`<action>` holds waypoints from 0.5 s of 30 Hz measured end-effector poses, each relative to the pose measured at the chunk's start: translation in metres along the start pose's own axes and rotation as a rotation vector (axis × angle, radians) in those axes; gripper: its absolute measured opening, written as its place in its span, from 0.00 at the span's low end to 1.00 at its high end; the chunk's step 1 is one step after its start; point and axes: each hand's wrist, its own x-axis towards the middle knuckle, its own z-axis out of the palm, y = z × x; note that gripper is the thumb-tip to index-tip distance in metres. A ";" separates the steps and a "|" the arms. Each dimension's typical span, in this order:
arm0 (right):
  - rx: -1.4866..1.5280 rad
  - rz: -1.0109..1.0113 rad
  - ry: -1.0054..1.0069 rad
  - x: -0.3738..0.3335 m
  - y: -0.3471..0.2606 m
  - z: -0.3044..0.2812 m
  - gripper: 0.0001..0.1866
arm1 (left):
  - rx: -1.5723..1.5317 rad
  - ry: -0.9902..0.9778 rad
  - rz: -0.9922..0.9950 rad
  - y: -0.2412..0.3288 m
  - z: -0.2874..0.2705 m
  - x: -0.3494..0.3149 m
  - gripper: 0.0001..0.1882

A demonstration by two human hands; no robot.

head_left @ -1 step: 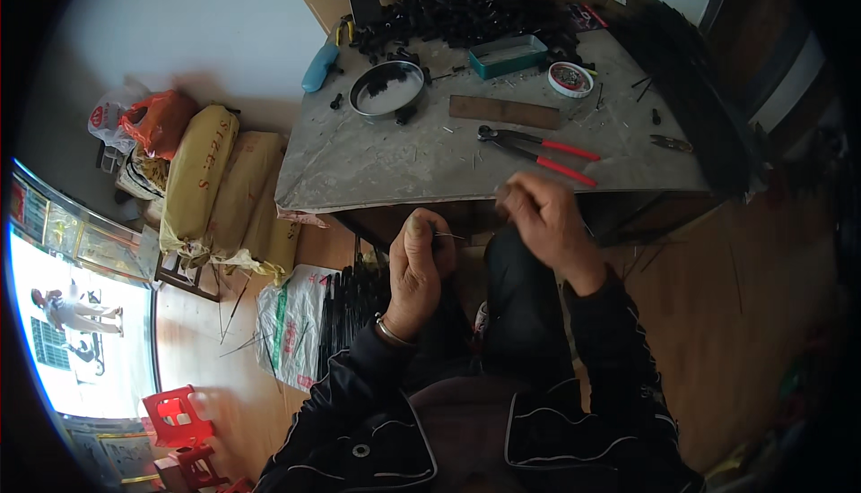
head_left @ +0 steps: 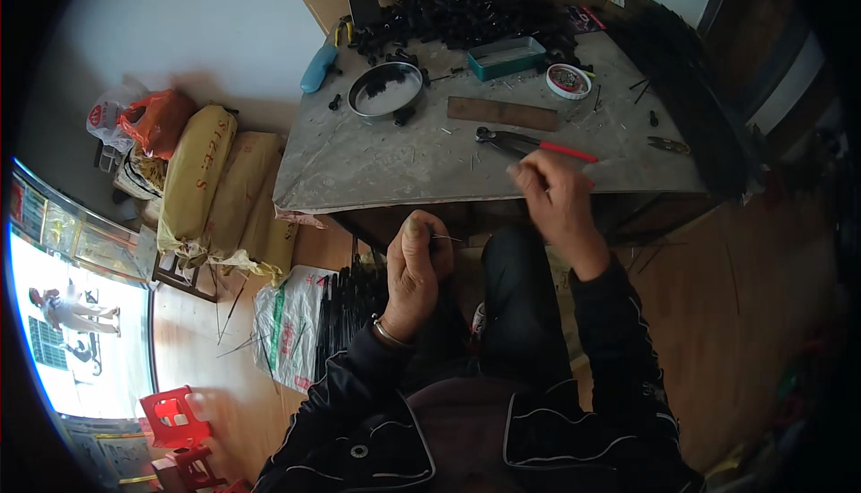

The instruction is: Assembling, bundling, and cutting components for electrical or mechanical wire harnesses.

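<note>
My left hand (head_left: 414, 264) is closed in front of the table's near edge, thumb on top. It grips a small dark piece, mostly hidden by the fingers, from which a thin wire (head_left: 450, 238) sticks out to the right. My right hand (head_left: 560, 202) is raised to the right, apart from the left one, with fingers curled toward the thumb. Whether anything is pinched in it is too small to tell. Just beyond it lie end-cutting pincers (head_left: 569, 151) with red handles, one handle partly covered by the hand.
On the grey table (head_left: 359, 170) are a brown flat strip (head_left: 502, 114), a round metal dish (head_left: 366, 115), a green box (head_left: 509, 69), a white-rimmed lid (head_left: 569, 95) of small bits, and heaped black pieces (head_left: 448, 13). Sacks (head_left: 197, 179) lean left; black rods (head_left: 345, 318) lie below.
My right hand has moved up and to the right, farther from the left hand and over one handle of the pincers. The left hand keeps its hold, nearly unmoved.
</note>
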 end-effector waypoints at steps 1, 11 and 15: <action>-0.199 0.014 0.100 0.011 0.012 -0.007 0.09 | -0.012 0.002 0.005 0.000 -0.002 -0.002 0.28; -0.620 -0.328 -0.013 0.024 0.096 -0.012 0.12 | -0.078 0.088 -0.157 0.001 -0.004 0.000 0.37; -0.026 0.019 -0.033 -0.001 0.040 -0.015 0.08 | -0.109 0.114 -0.191 -0.001 -0.010 0.005 0.37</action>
